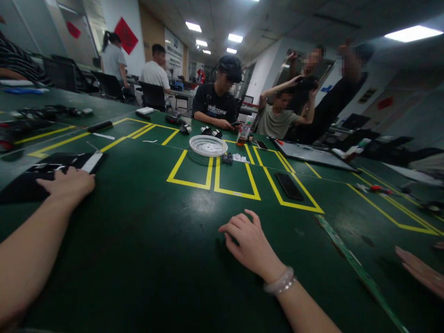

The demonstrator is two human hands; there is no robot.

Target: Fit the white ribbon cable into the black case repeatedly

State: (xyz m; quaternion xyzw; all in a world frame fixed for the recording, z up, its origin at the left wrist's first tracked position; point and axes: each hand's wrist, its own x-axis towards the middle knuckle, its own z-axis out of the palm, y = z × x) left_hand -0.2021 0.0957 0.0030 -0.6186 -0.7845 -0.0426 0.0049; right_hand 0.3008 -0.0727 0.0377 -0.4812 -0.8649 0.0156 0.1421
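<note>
Left of the white basket, the left hand lies fingers-spread on a dark case, perhaps steadying it. Nearer than the basket, the empty right hand curls loosely open.

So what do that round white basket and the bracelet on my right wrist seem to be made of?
The white basket looks like satin plastic, judging by its thin, even slots. The bracelet could be glass, stone or plastic: glossy and seemingly translucent, with small highlights.
</note>
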